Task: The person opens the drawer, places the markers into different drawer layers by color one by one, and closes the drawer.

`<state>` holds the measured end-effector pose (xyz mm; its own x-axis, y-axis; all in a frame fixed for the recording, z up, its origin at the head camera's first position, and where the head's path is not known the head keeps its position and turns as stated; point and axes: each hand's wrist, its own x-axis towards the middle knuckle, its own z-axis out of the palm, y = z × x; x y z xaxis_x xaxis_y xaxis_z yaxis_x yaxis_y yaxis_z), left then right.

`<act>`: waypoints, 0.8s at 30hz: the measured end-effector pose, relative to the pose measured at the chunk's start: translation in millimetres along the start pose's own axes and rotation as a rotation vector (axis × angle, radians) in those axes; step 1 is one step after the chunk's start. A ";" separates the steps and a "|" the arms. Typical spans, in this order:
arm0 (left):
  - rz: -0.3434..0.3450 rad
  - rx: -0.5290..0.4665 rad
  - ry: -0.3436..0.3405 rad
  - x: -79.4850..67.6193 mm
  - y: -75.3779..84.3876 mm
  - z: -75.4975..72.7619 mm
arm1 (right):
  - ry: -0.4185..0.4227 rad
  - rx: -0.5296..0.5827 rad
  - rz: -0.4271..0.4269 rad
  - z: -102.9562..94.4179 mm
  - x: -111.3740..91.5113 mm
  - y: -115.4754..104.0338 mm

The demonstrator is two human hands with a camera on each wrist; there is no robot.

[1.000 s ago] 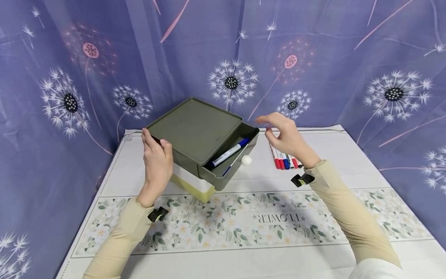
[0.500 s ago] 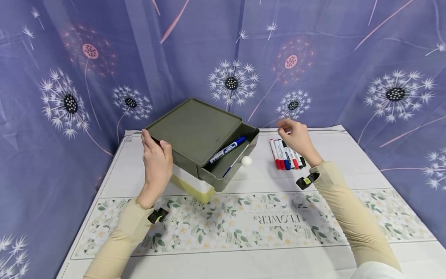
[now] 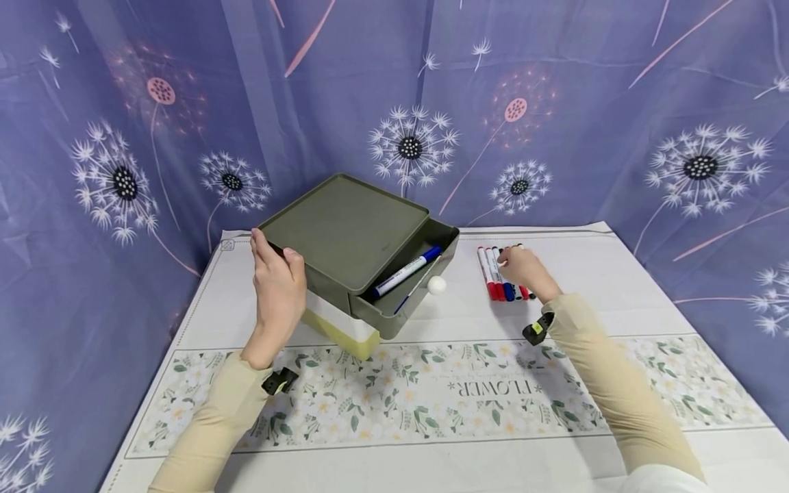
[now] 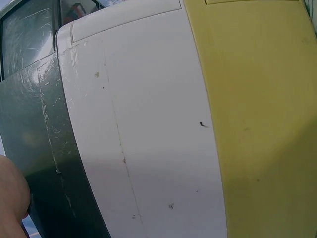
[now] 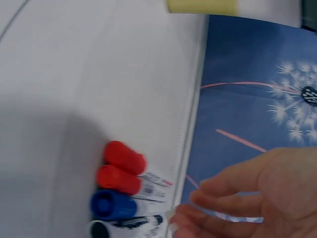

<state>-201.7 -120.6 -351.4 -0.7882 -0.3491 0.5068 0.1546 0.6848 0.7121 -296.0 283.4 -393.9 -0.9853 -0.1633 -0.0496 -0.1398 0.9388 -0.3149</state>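
My left hand (image 3: pixel 276 298) rests against the left side of a stacked drawer box with a dark olive top (image 3: pixel 345 229). Its fingers are fairly straight. The top drawer (image 3: pixel 388 326) is pulled out, showing a blue-capped marker (image 3: pixel 407 271) and a slim white stick with a dark blue end. My right hand (image 3: pixel 527 269) hovers over a row of several markers (image 3: pixel 491 274) on the table, hiding some of them. In the right wrist view, its fingers (image 5: pixel 233 178) bend loosely beside the red cap (image 5: pixel 124 158) and blue cap (image 5: pixel 113 204); nothing shows between them.
A round white knob (image 3: pixel 436 285) sticks out from the drawer front. White and yellow tiers (image 4: pixel 257 124) lie below the olive one. A flowered strip (image 3: pixel 394 404) crosses the white tablecloth, and a purple dandelion curtain (image 3: pixel 333 103) hangs behind.
My right hand has moved from beside the open drawer rightward and down to the marker row. The marker in the drawer has shifted slightly. My left hand stays on the box.
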 end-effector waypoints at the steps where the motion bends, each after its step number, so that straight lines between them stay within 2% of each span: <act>1: -0.001 0.001 0.000 -0.1 0.0 0.0 | -0.032 -0.018 0.016 3.1 0.0 1.4; 5: -0.002 0.002 0.001 -0.6 -0.2 -0.1 | -0.072 -0.036 0.059 14.4 1.4 8.7; 14: 0.011 -0.003 0.005 -0.6 -0.5 -0.4 | 0.043 -0.050 0.108 25.3 2.4 14.0; 24: 0.010 -0.006 0.001 -0.9 -1.4 -0.8 | 0.036 -0.077 0.177 26.3 0.7 10.0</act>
<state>-200.7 -121.7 -352.4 -0.7859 -0.3426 0.5147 0.1666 0.6844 0.7099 -295.5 284.7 -422.0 -0.9979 0.0159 -0.0636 0.0302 0.9725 -0.2309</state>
